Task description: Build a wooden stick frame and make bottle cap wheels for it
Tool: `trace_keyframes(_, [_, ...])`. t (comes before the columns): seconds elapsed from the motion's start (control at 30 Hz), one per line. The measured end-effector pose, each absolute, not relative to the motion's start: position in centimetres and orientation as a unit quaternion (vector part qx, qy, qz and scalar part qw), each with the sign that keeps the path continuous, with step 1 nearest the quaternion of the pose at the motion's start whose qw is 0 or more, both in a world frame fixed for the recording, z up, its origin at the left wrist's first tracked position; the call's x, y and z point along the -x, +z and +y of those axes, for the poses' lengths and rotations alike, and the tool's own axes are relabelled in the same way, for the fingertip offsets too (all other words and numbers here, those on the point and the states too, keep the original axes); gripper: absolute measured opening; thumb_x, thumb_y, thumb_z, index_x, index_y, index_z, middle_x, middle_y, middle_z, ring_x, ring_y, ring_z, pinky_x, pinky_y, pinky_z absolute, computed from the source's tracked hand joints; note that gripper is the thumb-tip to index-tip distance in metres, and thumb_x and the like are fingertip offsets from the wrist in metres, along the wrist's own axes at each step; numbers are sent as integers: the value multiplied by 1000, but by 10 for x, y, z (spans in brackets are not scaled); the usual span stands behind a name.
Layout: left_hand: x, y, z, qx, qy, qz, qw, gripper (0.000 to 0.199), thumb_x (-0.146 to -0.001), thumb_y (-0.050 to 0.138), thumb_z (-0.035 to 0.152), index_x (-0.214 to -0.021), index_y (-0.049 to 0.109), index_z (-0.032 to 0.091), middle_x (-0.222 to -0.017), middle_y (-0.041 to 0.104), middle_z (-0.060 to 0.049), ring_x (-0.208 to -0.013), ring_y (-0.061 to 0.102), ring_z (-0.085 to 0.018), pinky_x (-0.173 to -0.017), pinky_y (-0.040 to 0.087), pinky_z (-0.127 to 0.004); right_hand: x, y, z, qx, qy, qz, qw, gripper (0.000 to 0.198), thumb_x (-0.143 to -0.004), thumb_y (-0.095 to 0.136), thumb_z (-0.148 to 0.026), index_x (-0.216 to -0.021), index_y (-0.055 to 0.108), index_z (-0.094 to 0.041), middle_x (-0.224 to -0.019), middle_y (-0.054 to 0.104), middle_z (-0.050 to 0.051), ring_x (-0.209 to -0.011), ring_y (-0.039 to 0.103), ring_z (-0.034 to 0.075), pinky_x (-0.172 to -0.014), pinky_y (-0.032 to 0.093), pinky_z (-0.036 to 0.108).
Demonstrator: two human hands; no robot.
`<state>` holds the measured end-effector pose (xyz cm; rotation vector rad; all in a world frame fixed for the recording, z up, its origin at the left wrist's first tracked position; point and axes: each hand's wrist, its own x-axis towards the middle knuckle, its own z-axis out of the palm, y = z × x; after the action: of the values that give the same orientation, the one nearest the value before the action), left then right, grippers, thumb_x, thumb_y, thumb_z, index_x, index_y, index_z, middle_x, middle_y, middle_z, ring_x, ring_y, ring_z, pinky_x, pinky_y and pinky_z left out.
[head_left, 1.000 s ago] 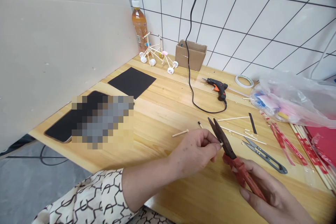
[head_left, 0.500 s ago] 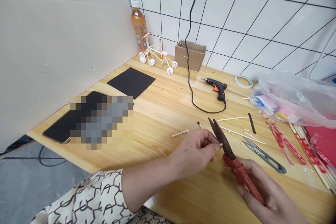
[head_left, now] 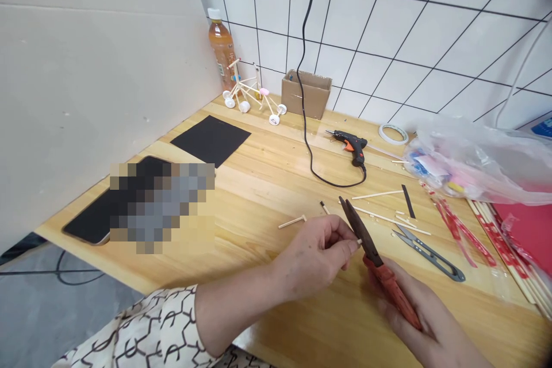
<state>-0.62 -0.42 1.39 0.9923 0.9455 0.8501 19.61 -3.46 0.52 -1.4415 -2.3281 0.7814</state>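
Observation:
My left hand (head_left: 317, 253) is closed, with thumb and fingertips pinching a short piece of wooden stick (head_left: 359, 242). Its pale end shows at the fingertips, right beside the scissor blades. My right hand (head_left: 425, 313) grips the red-handled scissors (head_left: 392, 293), whose dark, worn blades point up and away, their tips slightly apart. Whether the blades touch the stick piece I cannot tell. Beyond my left hand lie a thin stick (head_left: 291, 222) and a black-tipped stick piece (head_left: 324, 207). Grey thread snips (head_left: 435, 257) rest to the right of the scissors.
A black glue gun (head_left: 351, 145) with its cord lies further back, near a tape roll (head_left: 393, 134). Along the wall stand a cardboard box (head_left: 317, 100), a stick-built tricycle model (head_left: 248, 92) and a bottle (head_left: 221, 49). Right: a plastic bag (head_left: 487, 155); left: black sheet (head_left: 210, 141), phone (head_left: 92, 215).
The scissor blades have come slightly closer together. The whole view has shifted a little; both hands keep nearly the same place, and the stick piece stays in my left fingers.

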Motion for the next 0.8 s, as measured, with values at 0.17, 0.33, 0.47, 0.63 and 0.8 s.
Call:
trace_keyframes(0.17, [5, 11, -4, -447, 388, 414, 691, 8, -80, 51, 23, -76, 50, 15, -61, 47, 3, -52, 39, -8, -50, 31, -23, -196, 1, -31, 463, 243, -833, 178, 49, -78, 46, -15, -127, 45, -21, -112, 66, 4, -102, 63, 20, -75, 53, 20])
trace_keyframes(0.33, [5, 11, -5, -441, 394, 409, 696, 10, -79, 52, 24, -76, 51, 15, -61, 48, 3, -52, 39, -8, -50, 31, -23, -200, -3, -30, 444, 215, -848, 194, 44, -78, 47, -14, -122, 47, -22, -97, 69, 2, -89, 66, 17, -70, 52, 17])
trace_keyframes(0.47, [6, 10, -4, -440, 391, 409, 697, 10, -78, 52, 23, -77, 53, 14, -61, 48, 3, -53, 40, -8, -51, 31, -22, -198, -3, -32, 475, 234, -819, 220, 36, -77, 47, -17, -111, 55, -21, -83, 68, 1, -72, 65, 15, -63, 51, 18])
trace_keyframes(0.63, [6, 7, 1, -390, 418, 386, 724, 17, -76, 58, 30, -73, 53, 14, -56, 48, 4, -50, 38, -6, -49, 27, -20, -198, 1, -30, 524, 315, -761, 217, 26, -74, 53, -26, -98, 62, -20, -77, 66, 1, -67, 63, 17, -60, 51, 21])
trace_keyframes(0.8, [7, 8, 4, -334, 414, 374, 760, 29, -71, 66, 40, -69, 55, 14, -56, 53, 3, -49, 42, -6, -48, 29, -20, -223, 0, -24, 577, 376, -681, 250, 37, -80, 54, -35, -113, 59, -20, -91, 68, 5, -86, 66, 21, -72, 54, 25])
